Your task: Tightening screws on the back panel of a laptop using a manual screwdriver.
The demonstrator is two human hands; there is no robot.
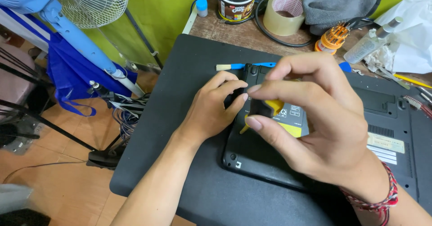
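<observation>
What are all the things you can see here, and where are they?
Laptop: one, black, upside down on the mat.
Mat: one, black, covering the table.
Brush: one, blue handle, pale bristles, behind the laptop.
Tool: one, yellow and black, pinched over the laptop.
Tape roll: one, tan, back of the table.
Cup: one, brown and white, holding tools, beside the tape roll.
Cloth: one, grey, back right.
Bottle: one, clear, lying at right.
Screwdriver set: one, orange, near the bottle.
Fan: one, blue and white, left, on the floor.
Left hand: resting on the laptop's edge.
Right hand: holding the tool; red bracelet on the wrist.
</observation>
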